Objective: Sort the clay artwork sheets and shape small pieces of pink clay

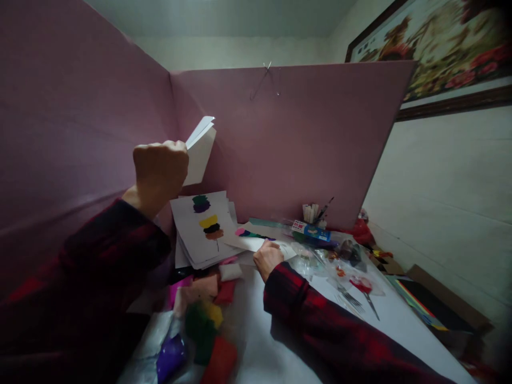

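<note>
My left hand (162, 166) is raised at the left, its fist closed around folded white paper (200, 154) that sticks out to the right. Below it lies a stack of white sheets (188, 224); the top one carries painted blots of green, purple, yellow, black and orange. Near the middle of the table my right hand (269, 258) is closed on the near edge of a painted sheet (250, 244) with pink, teal and purple marks. Its fingertips are partly hidden.
Coloured packets (204, 325) lie at the front left of the white table (260, 325). Red-handled scissors (364, 288), forks (349, 297) and clear bags are on the right. Brushes stand in a holder (311, 213) by the pink board (280, 144). An open box (444, 298) sits at far right.
</note>
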Demonstrator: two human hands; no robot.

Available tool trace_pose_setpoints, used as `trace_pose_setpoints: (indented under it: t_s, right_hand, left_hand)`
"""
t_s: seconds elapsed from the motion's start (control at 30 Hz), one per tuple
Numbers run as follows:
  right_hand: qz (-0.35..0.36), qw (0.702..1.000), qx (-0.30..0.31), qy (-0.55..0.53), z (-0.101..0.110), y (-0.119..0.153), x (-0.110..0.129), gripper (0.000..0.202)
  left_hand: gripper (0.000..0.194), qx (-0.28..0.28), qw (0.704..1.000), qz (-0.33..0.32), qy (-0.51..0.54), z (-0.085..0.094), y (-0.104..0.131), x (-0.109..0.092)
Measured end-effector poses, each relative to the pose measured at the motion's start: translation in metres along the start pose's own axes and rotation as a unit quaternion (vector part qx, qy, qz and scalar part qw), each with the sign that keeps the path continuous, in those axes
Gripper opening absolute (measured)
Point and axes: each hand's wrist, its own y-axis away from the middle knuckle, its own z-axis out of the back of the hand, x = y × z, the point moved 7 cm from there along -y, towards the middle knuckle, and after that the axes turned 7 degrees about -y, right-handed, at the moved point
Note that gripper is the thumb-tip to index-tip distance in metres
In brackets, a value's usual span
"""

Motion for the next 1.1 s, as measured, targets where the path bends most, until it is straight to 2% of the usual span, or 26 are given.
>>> trace_pose_setpoints:
  t_s: [0.2, 0.3, 0.37, 0.53, 0.67, 0.77, 0.9, 1.0, 1.1]
  right_hand:
    - [-0.018, 1.0, 0.017, -0.012, 0.012, -0.006, -0.015, 0.034]
    - [-0.02, 0.999, 0.031, -0.021, 0.015, 0.0, -0.021, 0.033]
    - [0.001, 0.998, 0.049, -0.036, 0.016, 0.007, -0.017, 0.029]
    - [0.098, 0.988, 0.08, -0.092, 0.025, 0.015, 0.013, 0.014]
    - [0.16, 0.979, 0.056, -0.117, 0.035, -0.009, 0.035, 0.02]
    - [0.241, 0.961, 0.051, -0.123, 0.031, -0.027, 0.062, 0.022]
    - [0.337, 0.933, 0.049, -0.119, 0.019, -0.038, 0.096, 0.024]
    - [0.371, 0.92, 0.05, -0.115, 0.014, -0.041, 0.11, 0.023]
    - [0.374, 0.918, 0.05, -0.124, 0.015, -0.044, 0.116, 0.021]
  left_hand:
    - [0.042, 0.009, 0.995, 0.028, 0.091, 0.002, 0.002, 0.009]
    - [0.042, 0.022, 0.984, 0.046, 0.171, -0.004, 0.004, 0.013]
    - [0.044, 0.027, 0.976, 0.049, 0.208, -0.008, 0.005, 0.013]
    - [0.041, 0.024, 0.977, 0.04, 0.209, -0.012, 0.007, 0.011]
    - [0.042, 0.006, 0.994, 0.01, 0.112, -0.005, 0.008, 0.004]
    - [0.04, -0.01, 0.999, -0.015, 0.04, -0.002, 0.009, -0.003]
    - [0.035, -0.022, 0.999, -0.033, 0.013, -0.002, 0.012, -0.008]
    - [0.033, -0.022, 0.999, -0.039, 0.008, -0.004, 0.015, -0.011]
    - [0.034, -0.018, 0.999, -0.042, 0.011, -0.005, 0.017, -0.013]
